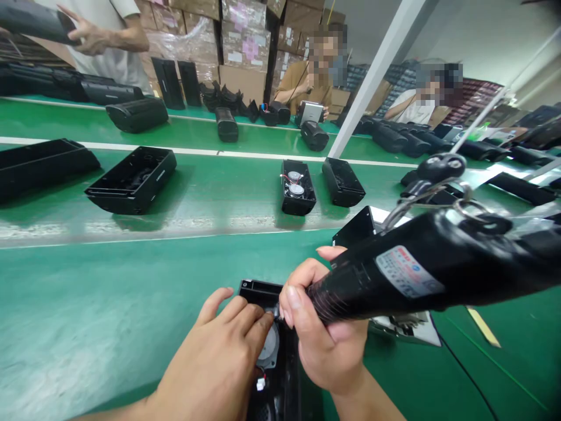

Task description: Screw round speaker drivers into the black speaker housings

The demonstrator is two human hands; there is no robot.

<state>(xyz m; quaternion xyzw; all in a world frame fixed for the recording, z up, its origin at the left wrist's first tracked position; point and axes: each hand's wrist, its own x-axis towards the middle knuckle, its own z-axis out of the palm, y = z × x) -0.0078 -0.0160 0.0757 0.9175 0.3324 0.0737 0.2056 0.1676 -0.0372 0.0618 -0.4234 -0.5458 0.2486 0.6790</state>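
Observation:
My right hand (328, 333) is wrapped round a black electric screwdriver (350, 286) with a white-and-red label, its tip end pointing down and left. Below both hands lies an open black speaker housing (293, 374). Inside it sits a round grey speaker driver (270, 346), and a small white connector (261, 384) on thin wires shows beside it. My left hand (219, 351) reaches over the housing's left side. Its fingers are bent and pressed together by the driver, close to the screwdriver's tip; what they pinch is hidden.
Keys (440, 166) hang at the screwdriver's far end. Across the green bench stand open housings, one (298, 193) with two drivers in it, another (131, 181) further left. A metal pole (372, 82) slants upward. Three people work opposite; stacked cartons (245, 47) are behind.

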